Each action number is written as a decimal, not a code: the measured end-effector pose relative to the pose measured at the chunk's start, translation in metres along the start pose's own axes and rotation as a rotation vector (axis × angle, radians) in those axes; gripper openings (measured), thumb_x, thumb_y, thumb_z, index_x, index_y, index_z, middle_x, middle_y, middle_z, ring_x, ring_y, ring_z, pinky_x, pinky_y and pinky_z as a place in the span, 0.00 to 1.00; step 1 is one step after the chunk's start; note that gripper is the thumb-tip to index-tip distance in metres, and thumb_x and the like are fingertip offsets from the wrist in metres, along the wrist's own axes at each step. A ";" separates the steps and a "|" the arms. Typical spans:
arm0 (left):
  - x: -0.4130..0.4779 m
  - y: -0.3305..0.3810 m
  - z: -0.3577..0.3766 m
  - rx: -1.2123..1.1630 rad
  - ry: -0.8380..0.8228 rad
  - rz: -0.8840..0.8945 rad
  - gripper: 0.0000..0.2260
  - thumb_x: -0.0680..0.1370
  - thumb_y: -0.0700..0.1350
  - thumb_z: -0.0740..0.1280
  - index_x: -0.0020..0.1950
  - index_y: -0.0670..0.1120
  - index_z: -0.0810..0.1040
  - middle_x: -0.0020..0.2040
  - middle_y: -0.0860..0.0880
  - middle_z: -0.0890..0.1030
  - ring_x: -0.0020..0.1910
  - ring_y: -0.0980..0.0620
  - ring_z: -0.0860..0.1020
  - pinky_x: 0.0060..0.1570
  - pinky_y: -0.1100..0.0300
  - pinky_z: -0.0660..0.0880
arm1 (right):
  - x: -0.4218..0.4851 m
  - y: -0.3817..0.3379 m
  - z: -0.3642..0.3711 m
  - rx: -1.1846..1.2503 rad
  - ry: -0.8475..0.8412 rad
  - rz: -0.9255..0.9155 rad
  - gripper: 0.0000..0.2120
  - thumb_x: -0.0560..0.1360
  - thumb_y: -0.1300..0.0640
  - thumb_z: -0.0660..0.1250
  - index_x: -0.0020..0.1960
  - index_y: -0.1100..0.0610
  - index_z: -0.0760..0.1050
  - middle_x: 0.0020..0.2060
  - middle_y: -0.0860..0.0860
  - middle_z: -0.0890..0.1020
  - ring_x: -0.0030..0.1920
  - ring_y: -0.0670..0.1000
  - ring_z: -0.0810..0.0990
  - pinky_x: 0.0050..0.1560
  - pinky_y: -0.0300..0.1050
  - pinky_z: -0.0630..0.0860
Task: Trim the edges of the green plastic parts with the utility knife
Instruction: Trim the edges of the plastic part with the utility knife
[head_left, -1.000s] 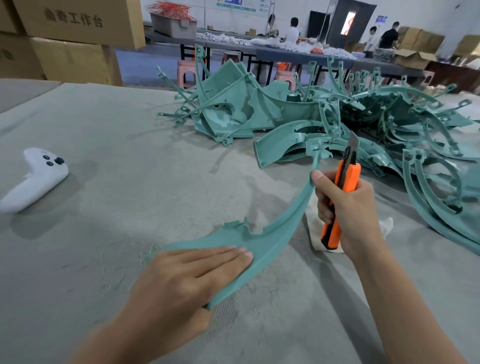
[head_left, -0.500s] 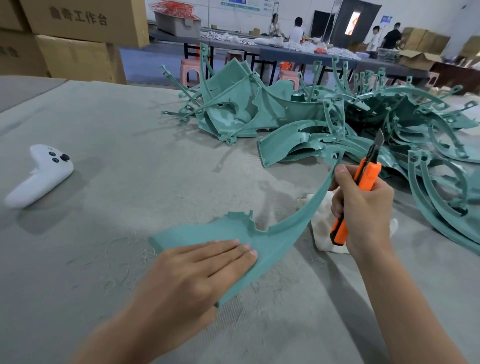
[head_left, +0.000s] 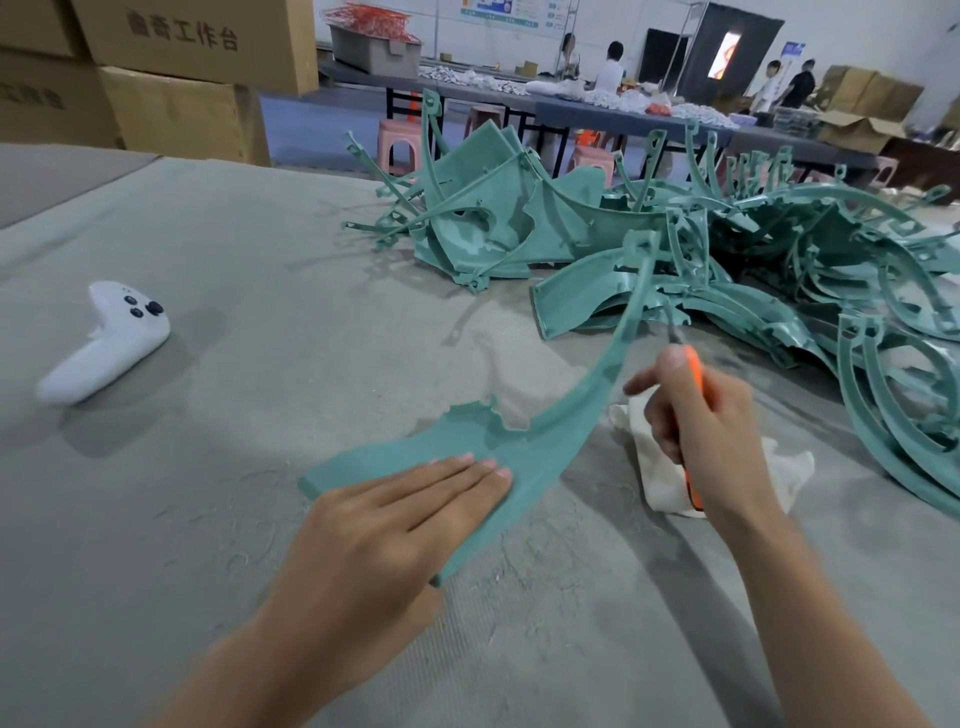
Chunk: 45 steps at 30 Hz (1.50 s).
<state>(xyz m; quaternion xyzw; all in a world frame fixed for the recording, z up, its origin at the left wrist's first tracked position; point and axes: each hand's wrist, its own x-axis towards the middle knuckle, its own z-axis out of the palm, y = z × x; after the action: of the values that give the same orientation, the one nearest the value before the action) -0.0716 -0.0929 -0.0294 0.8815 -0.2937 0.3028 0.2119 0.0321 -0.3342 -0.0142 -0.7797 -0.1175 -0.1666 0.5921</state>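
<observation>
Hands work at a grey felt-covered counter (head_left: 249, 244). The left hand (head_left: 415, 519) lies flat at 6 o'clock, its grip spread open with straight fingers. It presses the broad near end of a curved green plastic part (head_left: 587, 410) onto the counter.

From under that palm the part narrows into a long arc and lifts off the counter toward 1 o'clock. Its far tip reaches a pile of green parts (head_left: 779, 249) that fills 1 to 3 o'clock.

The right hand (head_left: 711, 441) sits just beside the arc on its 3 o'clock side. Its grip is clamped round the orange handle of a utility knife (head_left: 693, 374), with the index finger stretched toward the strip. The blurred blade points toward 12 o'clock, at or just beside the arc's outer edge; contact cannot be confirmed.

The part's long axis runs from 7 to 1 o'clock. The knife hand is the nearer one to the raised edge, which lies at its 9 o'clock, so the cut probably follows that edge.

A white cloth (head_left: 660, 467) lies under the knife hand. A white game controller (head_left: 104, 343) rests well apart at 9 o'clock.
</observation>
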 end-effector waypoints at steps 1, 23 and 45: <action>0.000 0.000 0.000 -0.048 0.038 -0.028 0.25 0.65 0.33 0.56 0.58 0.42 0.82 0.57 0.51 0.82 0.57 0.55 0.80 0.57 0.63 0.75 | -0.001 0.000 0.003 -0.086 -0.030 -0.039 0.31 0.73 0.30 0.57 0.36 0.57 0.78 0.21 0.49 0.69 0.22 0.43 0.66 0.26 0.34 0.62; 0.003 0.005 -0.006 -0.356 0.048 -0.041 0.16 0.71 0.33 0.66 0.56 0.44 0.82 0.52 0.55 0.83 0.49 0.67 0.80 0.46 0.74 0.73 | 0.008 0.013 -0.014 -0.447 0.177 -0.207 0.37 0.75 0.32 0.57 0.28 0.66 0.66 0.22 0.60 0.68 0.25 0.49 0.62 0.28 0.47 0.58; 0.001 -0.023 0.005 0.361 0.484 -0.318 0.18 0.74 0.32 0.66 0.63 0.41 0.78 0.64 0.45 0.77 0.64 0.41 0.75 0.67 0.42 0.67 | 0.000 -0.018 -0.009 0.493 0.053 0.080 0.11 0.79 0.59 0.66 0.38 0.55 0.82 0.28 0.51 0.77 0.21 0.46 0.64 0.22 0.38 0.60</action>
<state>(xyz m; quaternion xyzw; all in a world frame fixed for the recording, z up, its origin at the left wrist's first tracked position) -0.0542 -0.0786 -0.0369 0.8420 -0.0356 0.5137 0.1607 0.0245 -0.3382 0.0039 -0.6111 -0.1081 -0.1299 0.7733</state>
